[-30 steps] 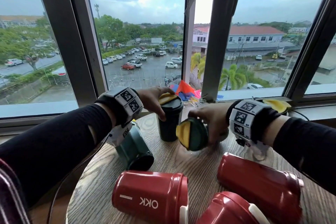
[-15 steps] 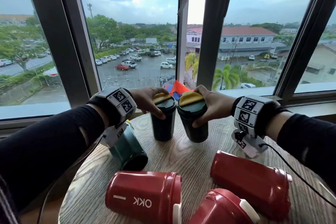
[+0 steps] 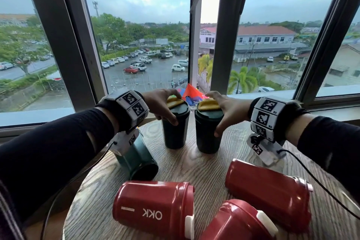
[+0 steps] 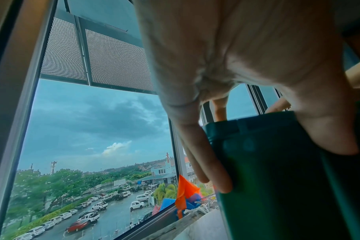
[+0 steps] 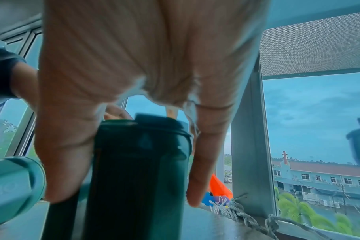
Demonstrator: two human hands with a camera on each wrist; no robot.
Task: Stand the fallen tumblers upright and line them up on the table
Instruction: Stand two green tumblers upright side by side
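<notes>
Item 1, left dark green tumbler [image 3: 174,122]: stood upright on the round wooden table [image 3: 204,165], centre of the head view, yellow flap on its lid. Your left hand [image 3: 159,104] was draped over the lid from above, thumb down the near wall, fingers curled round the far side; in the left wrist view the same cup [image 4: 277,170] sat gripped between thumb and fingers [image 4: 208,162].

Item 2, right dark green tumbler [image 3: 207,130]: upright just beside item 1, a narrow gap between them, yellow flap on top. Your right hand [image 3: 227,110] covered its lid, thumb down the near side; in the right wrist view the cup [image 5: 138,170] stood between your thumb and fingers [image 5: 206,162], which hung beside its wall, and contact there was blurred.

Item 3, teal tumbler [image 3: 139,160]: lay on its side, left of centre, under your left wrist, base towards the camera.

Item 4, red tumbler marked OKK [image 3: 153,208]: lay on its side, lower centre, lid to the right.

Item 5, second red tumbler [image 3: 266,195]: on its side, lower right, lid towards the right edge.

Item 6, third red tumbler [image 3: 237,222]: at the bottom edge, partly cut off, just beside item 4.

Surroundings: window frame [image 3: 228,31] behind the table; orange cloth [image 3: 191,90] on the sill beyond the two cups
</notes>
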